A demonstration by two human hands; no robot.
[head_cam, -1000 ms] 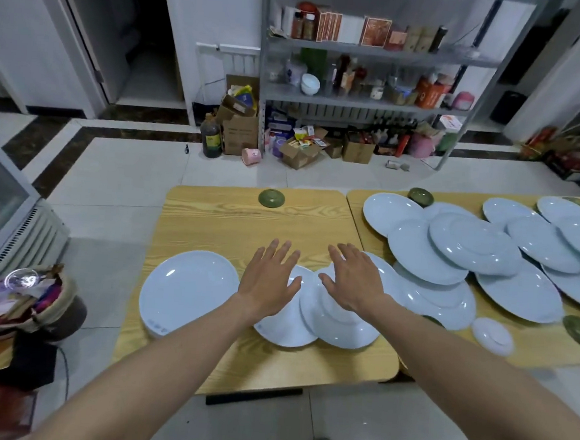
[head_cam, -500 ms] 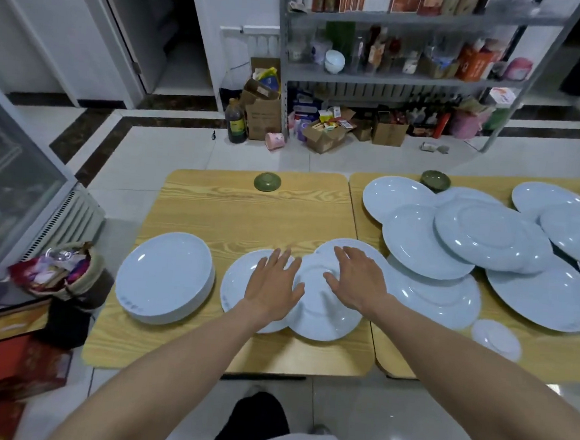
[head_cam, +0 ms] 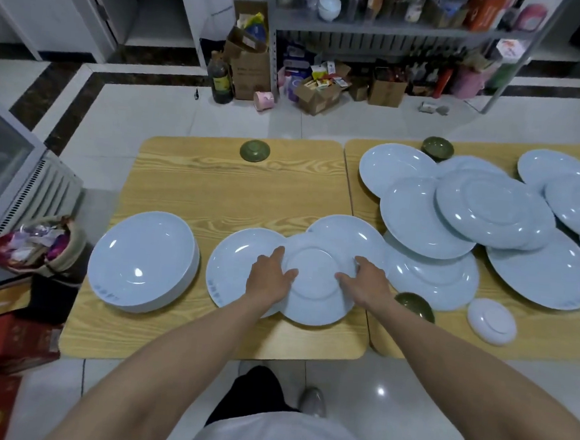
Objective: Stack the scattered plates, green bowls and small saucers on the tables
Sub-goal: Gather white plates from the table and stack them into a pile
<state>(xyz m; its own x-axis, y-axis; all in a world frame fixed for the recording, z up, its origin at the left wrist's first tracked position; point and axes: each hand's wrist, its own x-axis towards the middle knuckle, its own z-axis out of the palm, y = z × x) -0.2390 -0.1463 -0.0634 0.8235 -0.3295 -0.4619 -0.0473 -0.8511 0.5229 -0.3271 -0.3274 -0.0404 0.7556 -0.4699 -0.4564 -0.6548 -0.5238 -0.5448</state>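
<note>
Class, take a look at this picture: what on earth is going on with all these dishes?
A person's left hand and right hand rest on an upside-down plate at the front of the left table. One neat stack sits at that table's left. Plates, green bowls and a saucer lie scattered on the right table.

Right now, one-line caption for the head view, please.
Left hand and right hand touch an upside-down pale blue ceramic plate overlapping two upright plates on the light wooden table.
</note>
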